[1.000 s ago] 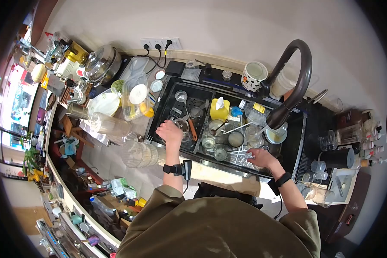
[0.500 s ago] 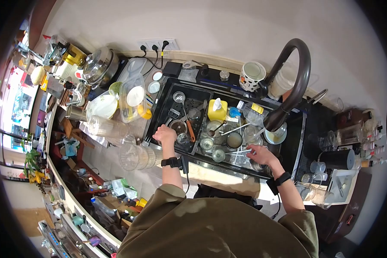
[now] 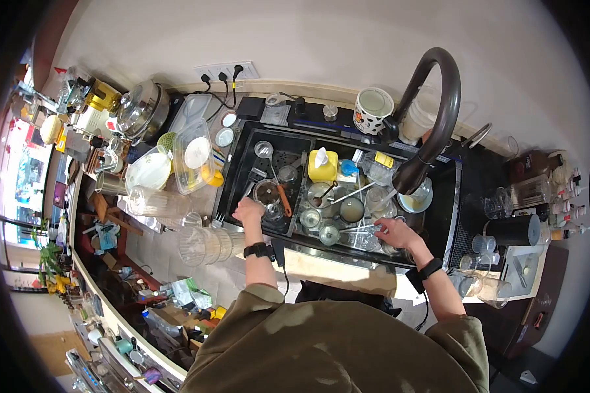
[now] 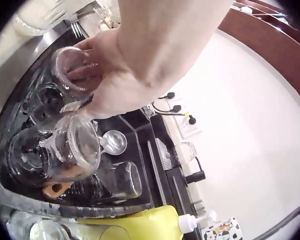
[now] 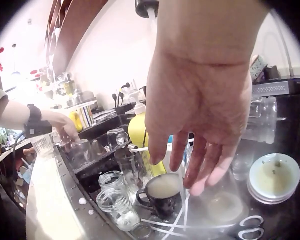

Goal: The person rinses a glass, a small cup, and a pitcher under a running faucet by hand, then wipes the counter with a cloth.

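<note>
In the head view my left hand (image 3: 248, 213) is at the near left of the left basin. The left wrist view shows that hand (image 4: 115, 75) with fingers curled around a glass jar (image 4: 65, 52), its rim in front of them. Another glass jar (image 4: 82, 145) lies beside the thumb. My right hand (image 3: 400, 236) hangs over the right basin. In the right wrist view its fingers (image 5: 197, 160) point down, loosely spread and holding nothing, above white sticks (image 5: 162, 227) and beside a dark mug (image 5: 162, 205).
A yellow bottle (image 3: 322, 169) stands among glassware in the right basin. The dark faucet (image 3: 450, 98) arches over stacked bowls (image 3: 414, 202). In the left basin lie a ladle (image 3: 263, 149) and an orange-handled utensil (image 3: 284, 200). Glass vessels (image 3: 206, 247) stand left of the sink.
The head view has shifted slightly. My left hand has moved down and left towards the basin's near edge. My right hand has stayed nearly in place.
</note>
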